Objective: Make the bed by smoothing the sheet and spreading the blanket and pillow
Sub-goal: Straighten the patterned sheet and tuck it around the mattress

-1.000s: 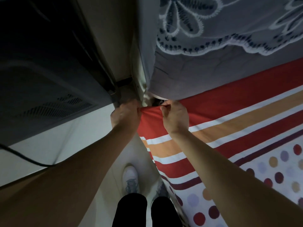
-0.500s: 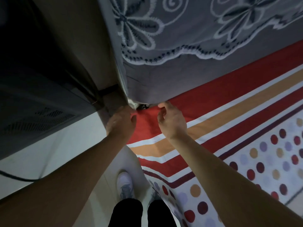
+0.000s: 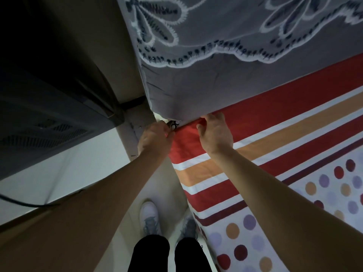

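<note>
Ok, dim feed, so caveats first. Left grip (image 3: pixel 155 138) is at the far near-side corner of the sheet (image 3: pixel 212 195), back of the hand toward the camera. Its fingers curl away out of sight, so I cannot tell whether it holds anything; its thumb side touches the red edge. A small dark tangle (image 3: pixel 173 124) sits just past its knuckles, too small to identify.

Right grip (image 3: pixel 215 132) is narrow: thumb and curled forefinger pinch a raised fold of the sheet's red top band, right where the band runs under the grey cloth (image 3: pixel 225 85). I can't say if that cloth is pillow or blanket; it's cut off at the top and right. It's matte grey, with white scalloped flower stitching, dark dashes along the scallops, and a few creases near its corner.

Sheet looks smooth and flat. It has bands of red, white and orange, then a thin maroon line, then a white field with red, orange and lilac dots. It's cut off right and bottom, and its near edge drops beside the shoes.

On the left is a dark box (image 3: pixel 49 114) with slotted vents, mostly in shadow and cut off. A cable (image 3: pixel 23 202) runs in below it. White shoe (image 3: pixel 149 214) is clear; grey shoe (image 3: pixel 189 226) is partly hidden by the sheet edge. Black trouser legs (image 3: pixel 149 254) are at the bottom edge.
</note>
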### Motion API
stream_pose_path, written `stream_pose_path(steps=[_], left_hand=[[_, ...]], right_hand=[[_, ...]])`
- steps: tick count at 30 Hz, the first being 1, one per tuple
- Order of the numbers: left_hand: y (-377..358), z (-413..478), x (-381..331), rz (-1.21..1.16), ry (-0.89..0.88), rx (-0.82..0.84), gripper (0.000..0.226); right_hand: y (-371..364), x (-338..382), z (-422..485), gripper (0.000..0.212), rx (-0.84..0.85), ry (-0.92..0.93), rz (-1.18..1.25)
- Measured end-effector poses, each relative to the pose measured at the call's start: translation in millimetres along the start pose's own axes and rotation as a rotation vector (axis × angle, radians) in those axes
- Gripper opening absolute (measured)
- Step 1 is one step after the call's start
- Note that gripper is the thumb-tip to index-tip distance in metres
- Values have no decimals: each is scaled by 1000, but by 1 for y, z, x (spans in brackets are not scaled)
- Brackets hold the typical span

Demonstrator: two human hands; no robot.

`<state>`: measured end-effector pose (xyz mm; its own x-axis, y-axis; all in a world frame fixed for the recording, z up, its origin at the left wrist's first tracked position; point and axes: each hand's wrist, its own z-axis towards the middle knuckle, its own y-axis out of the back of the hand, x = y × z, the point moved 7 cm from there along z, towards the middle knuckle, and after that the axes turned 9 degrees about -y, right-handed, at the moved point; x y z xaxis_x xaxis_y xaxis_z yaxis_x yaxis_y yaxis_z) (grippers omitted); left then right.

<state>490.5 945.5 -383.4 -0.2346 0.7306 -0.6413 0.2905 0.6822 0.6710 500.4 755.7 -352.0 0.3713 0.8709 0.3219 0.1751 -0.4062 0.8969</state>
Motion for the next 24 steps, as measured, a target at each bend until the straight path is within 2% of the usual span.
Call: stream_pose_path(steps=[4,6,12,17,20,24], left_hand=[[1,-3,1,-18,-3,14,20],[3,-2,0,-20,-17,9,15],[15,-1,-3,0,-64,-83,18],[19,-4,-4,-14,-55,-131,14],[24,-2,-4,-8,-11,-156,5],[33,7,-3,32,20,-160,8]], right_hand=[[-3,5,-2,33,14,18,-38],[-6,5,-1,34,45,7,-60],[-12,4,1,31,64,-2,-9],[-11,-1,1,19,-5,-70,195],[-11,2,0,7,-73,-91,344],[-15,4,4,8,-62,-166,461]])
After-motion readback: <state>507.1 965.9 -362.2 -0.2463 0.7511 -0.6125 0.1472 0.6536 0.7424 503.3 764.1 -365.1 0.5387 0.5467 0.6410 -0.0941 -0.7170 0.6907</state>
